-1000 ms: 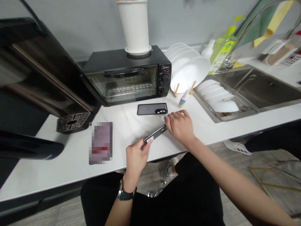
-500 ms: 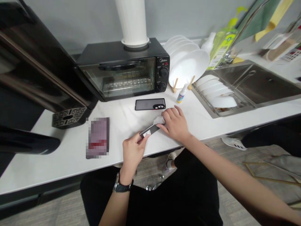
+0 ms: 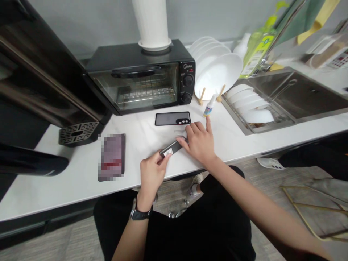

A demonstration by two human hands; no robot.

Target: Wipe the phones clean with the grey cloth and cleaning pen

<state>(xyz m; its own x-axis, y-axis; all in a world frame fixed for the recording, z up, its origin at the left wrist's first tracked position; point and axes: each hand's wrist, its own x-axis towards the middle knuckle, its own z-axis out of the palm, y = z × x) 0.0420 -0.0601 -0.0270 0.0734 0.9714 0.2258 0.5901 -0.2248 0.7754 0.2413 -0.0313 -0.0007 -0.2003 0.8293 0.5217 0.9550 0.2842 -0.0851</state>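
Observation:
My left hand [image 3: 152,169] is closed on the near end of a dark, slim slab that looks like a phone [image 3: 177,146], with a white label on it. The phone is held tilted just over the counter. At its far end my right hand [image 3: 199,141] pinches a thin, pale wiping cloth [image 3: 180,133] against it, index finger pointing outward. Much of the cloth is hidden under the fingers. Beyond the hands lies a black-rimmed phone case [image 3: 172,118] with a camera cutout. Just past my right fingertips stands a small spray bottle [image 3: 209,107].
Left on the white counter [image 3: 81,188] lies a flat blurred-out object [image 3: 112,156]. A toaster oven [image 3: 141,83] stands behind, beside a dark drinks machine [image 3: 51,72]. White plates [image 3: 217,72] stand in a rack near the sink [image 3: 312,90]. Another person's shoe [image 3: 270,163] shows at right.
My right hand has shifted slightly on the phone's far end, and the cloth looks flatter. My left hand keeps its hold. The whole view has moved a little.

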